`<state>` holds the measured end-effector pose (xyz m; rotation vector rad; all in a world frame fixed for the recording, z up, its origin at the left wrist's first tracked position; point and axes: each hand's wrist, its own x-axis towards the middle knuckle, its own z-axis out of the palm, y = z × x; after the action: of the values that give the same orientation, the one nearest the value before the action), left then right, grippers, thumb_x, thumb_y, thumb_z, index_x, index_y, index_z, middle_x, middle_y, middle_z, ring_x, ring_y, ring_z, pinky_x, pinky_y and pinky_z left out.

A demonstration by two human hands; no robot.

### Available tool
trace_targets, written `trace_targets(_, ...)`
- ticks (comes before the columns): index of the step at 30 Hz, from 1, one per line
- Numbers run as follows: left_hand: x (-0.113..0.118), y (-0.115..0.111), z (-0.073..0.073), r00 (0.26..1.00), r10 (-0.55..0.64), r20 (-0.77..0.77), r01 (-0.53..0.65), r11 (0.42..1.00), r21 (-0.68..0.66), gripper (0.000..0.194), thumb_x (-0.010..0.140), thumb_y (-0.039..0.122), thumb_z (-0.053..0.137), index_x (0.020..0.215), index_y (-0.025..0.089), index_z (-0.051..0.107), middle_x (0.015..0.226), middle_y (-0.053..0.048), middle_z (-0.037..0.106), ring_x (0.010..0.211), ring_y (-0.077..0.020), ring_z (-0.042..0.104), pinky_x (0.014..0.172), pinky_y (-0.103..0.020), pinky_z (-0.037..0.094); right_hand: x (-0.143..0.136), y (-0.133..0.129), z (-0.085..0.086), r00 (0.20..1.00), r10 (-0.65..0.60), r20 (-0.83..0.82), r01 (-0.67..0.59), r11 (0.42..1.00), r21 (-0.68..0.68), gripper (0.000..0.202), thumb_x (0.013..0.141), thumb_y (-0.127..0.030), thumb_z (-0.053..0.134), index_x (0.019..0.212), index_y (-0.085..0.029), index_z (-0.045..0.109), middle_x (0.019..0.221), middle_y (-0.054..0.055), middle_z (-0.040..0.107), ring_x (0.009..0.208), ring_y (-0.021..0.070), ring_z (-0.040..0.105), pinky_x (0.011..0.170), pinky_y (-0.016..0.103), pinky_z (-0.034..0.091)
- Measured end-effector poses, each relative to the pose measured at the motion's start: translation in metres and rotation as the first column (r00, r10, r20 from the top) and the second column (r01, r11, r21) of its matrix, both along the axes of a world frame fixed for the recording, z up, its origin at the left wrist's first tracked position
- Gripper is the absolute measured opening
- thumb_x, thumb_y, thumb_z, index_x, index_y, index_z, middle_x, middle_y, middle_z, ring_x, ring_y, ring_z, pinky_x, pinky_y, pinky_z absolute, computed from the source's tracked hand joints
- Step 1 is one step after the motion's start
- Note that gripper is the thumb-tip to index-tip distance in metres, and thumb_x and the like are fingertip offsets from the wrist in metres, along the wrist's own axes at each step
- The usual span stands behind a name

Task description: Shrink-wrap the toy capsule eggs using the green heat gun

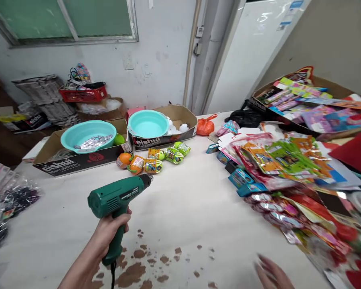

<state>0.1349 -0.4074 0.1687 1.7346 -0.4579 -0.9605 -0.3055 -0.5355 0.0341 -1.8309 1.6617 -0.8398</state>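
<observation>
In the head view my left hand is wrapped round the handle of a green heat gun, whose metal nozzle points up and to the right. Just beyond the nozzle lie small snack packs in orange and green wrapping, with orange round pieces beside them. My right hand is low at the bottom edge, over the white tabletop, blurred, with its fingers apart and nothing in them.
Two cartons with turquoise basins stand along the back. Piled colourful packets cover the right side, with a large full box behind. Plastic bags lie at the left edge. Worn brown patches mark the front.
</observation>
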Motion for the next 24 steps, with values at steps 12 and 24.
trace_targets(12, 0.044, -0.085, -0.044, 0.981, 0.065, 0.181, -0.101, 0.974, 0.203, 0.018, 0.061, 0.025, 0.064, 0.077, 0.018, 0.061, 0.070, 0.002, 0.063, 0.046, -0.0120, 0.052, 0.049, -0.027, 0.043, 0.403, -0.220, 0.002, 0.561, 0.735, -0.381, -0.809, 0.584, -0.066, 0.052, 0.076, -0.003, 0.048, 0.123, -0.024, 0.056, 0.125, 0.009, 0.060, 0.105, 0.0236, 0.061, 0.085, 0.033, 0.049)
trace_targets(24, -0.001, -0.014, -0.033, 0.982, 0.023, 0.188, -0.059, 0.981, 0.187, 0.029, 0.061, 0.041, 0.067, 0.079, 0.018, 0.066, 0.059, -0.001, 0.062, 0.052, -0.0193, 0.055, 0.057, -0.033, 0.045, 0.296, -0.139, -0.033, 0.742, 0.197, 0.641, -0.488, 0.814, 0.314, 0.023, 0.066, -0.023, 0.059, 0.087, -0.015, 0.064, 0.077, 0.005, 0.071, 0.071, 0.0197, 0.067, 0.065, 0.031, 0.054)
